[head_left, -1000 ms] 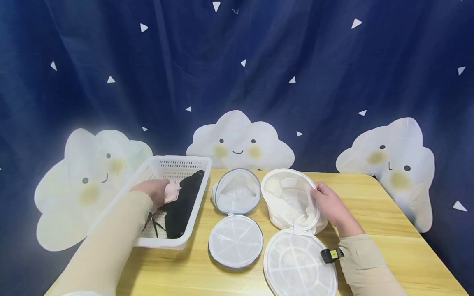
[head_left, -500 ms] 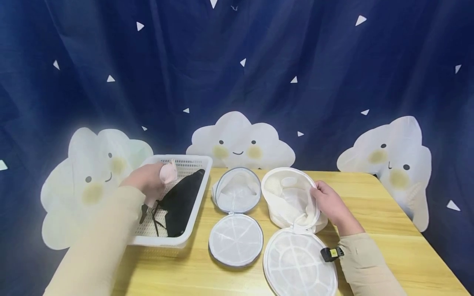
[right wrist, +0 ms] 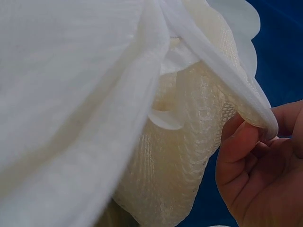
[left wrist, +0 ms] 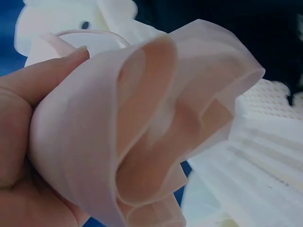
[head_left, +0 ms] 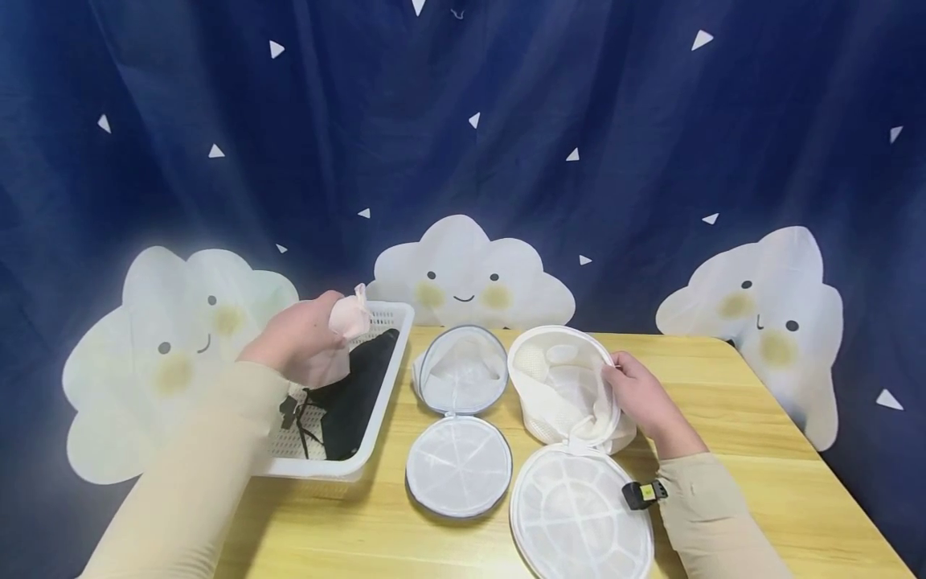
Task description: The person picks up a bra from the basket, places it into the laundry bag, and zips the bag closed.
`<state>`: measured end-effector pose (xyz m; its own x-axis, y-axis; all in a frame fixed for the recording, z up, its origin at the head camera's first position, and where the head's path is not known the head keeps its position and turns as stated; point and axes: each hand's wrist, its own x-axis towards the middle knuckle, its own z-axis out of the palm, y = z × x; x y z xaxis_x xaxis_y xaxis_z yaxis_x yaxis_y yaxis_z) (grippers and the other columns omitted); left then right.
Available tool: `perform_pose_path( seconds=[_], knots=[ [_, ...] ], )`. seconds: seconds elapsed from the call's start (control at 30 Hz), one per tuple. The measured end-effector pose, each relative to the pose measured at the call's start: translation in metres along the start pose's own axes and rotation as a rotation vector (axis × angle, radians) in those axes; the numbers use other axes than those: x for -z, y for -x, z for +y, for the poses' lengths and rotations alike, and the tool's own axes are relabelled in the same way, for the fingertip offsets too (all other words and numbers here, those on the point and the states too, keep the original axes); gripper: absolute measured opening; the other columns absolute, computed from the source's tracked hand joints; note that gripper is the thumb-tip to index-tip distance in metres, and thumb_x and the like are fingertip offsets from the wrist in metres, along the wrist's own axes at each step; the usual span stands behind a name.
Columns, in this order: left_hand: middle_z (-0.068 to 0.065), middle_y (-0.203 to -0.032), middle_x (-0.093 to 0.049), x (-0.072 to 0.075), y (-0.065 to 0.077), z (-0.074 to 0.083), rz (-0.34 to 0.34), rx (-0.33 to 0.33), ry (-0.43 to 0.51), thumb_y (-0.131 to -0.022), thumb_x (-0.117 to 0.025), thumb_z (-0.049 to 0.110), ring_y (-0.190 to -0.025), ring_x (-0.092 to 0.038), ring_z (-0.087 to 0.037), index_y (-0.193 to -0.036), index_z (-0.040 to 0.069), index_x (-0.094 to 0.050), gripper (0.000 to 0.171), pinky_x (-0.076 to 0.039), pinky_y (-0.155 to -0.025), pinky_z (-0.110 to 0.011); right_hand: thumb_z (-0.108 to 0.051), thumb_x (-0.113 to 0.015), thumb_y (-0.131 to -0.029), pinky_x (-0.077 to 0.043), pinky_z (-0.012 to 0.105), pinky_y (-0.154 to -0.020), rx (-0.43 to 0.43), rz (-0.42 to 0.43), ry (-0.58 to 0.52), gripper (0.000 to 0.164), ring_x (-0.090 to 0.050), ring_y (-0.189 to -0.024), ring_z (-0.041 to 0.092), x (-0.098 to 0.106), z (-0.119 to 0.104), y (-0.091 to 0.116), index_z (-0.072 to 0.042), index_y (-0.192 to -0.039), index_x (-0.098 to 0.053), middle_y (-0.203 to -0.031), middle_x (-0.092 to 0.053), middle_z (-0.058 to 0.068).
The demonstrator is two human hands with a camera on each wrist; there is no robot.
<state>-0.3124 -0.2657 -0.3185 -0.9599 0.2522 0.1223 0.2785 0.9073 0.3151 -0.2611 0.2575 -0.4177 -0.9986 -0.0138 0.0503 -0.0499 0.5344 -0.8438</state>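
My left hand (head_left: 304, 328) holds a pale pink bra (head_left: 350, 317) above the white plastic basket (head_left: 391, 386). In the left wrist view the bra (left wrist: 75, 127) is folded, its rounded cup gripped between thumb and fingers and thin fabric hanging loose. Black clothing (head_left: 362, 394) with thin straps lies in the basket. On the right, my right hand (head_left: 644, 398) pinches the rim of a white mesh laundry bag (head_left: 538, 402), whose round lid (head_left: 582, 515) lies folded forward. The right wrist view shows fingertips and thumb on the bag's rim (right wrist: 236, 90).
Between the basket and the white bag stands a smaller grey-rimmed mesh laundry bag (head_left: 463, 374), with its round lid (head_left: 459, 466) flat in front. Everything rests on a wooden table (head_left: 767, 450). A dark blue curtain (head_left: 463, 104) with clouds hangs behind.
My left hand has lifted the pink bra up from inside the basket, and more of its fabric hangs free. The right hand stays on the white bag's rim.
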Motion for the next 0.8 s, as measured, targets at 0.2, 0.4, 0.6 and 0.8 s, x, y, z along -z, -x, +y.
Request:
perform_pose_path(
  seconds=[0.2, 0.4, 0.6, 0.8],
  knots=[
    [-0.012, -0.11, -0.068, 0.001, -0.005, 0.024, 0.053, -0.08, -0.021, -0.082, -0.08, 0.02, -0.093, -0.063, -0.033, -0.131, 0.011, -0.052, 0.057, -0.047, -0.08, -0.053, -0.026, -0.037, -0.109, -0.043, 0.047, -0.094, -0.004, 0.0, 0.0, 0.034, -0.054, -0.113, 0.036, -0.001, -0.003, 0.002, 0.001, -0.123, -0.051, -0.126, -0.056, 0.022],
    [-0.006, -0.106, -0.068, 0.003, -0.004, 0.052, 0.088, -0.16, -0.013, -0.083, -0.078, 0.019, -0.088, -0.062, -0.029, -0.127, 0.015, -0.057, 0.048, -0.048, -0.078, -0.049, -0.025, -0.038, -0.109, -0.043, 0.045, -0.093, 0.008, 0.002, -0.001, 0.033, -0.055, -0.112, 0.035, -0.001, -0.004, 0.003, 0.001, -0.122, -0.053, -0.125, -0.058, 0.022],
    [-0.004, -0.107, -0.068, 0.005, -0.005, 0.079, 0.132, -0.213, 0.003, -0.083, -0.079, 0.021, -0.089, -0.061, -0.029, -0.127, 0.018, -0.06, 0.047, -0.048, -0.08, -0.048, -0.026, -0.038, -0.108, -0.043, 0.045, -0.093, 0.009, -0.001, 0.002, 0.033, -0.055, -0.112, 0.034, -0.001, -0.004, 0.001, 0.0, -0.121, -0.053, -0.124, -0.058, 0.021],
    [-0.004, -0.113, -0.067, 0.006, -0.002, 0.109, 0.206, -0.261, 0.121, -0.084, -0.08, 0.02, -0.096, -0.061, -0.028, -0.131, 0.018, -0.059, 0.051, -0.047, -0.085, -0.047, -0.024, -0.038, -0.109, -0.043, 0.046, -0.093, 0.013, -0.01, -0.004, 0.032, -0.055, -0.111, 0.035, -0.003, -0.005, 0.0, 0.001, -0.122, -0.053, -0.123, -0.058, 0.021]
  ],
)
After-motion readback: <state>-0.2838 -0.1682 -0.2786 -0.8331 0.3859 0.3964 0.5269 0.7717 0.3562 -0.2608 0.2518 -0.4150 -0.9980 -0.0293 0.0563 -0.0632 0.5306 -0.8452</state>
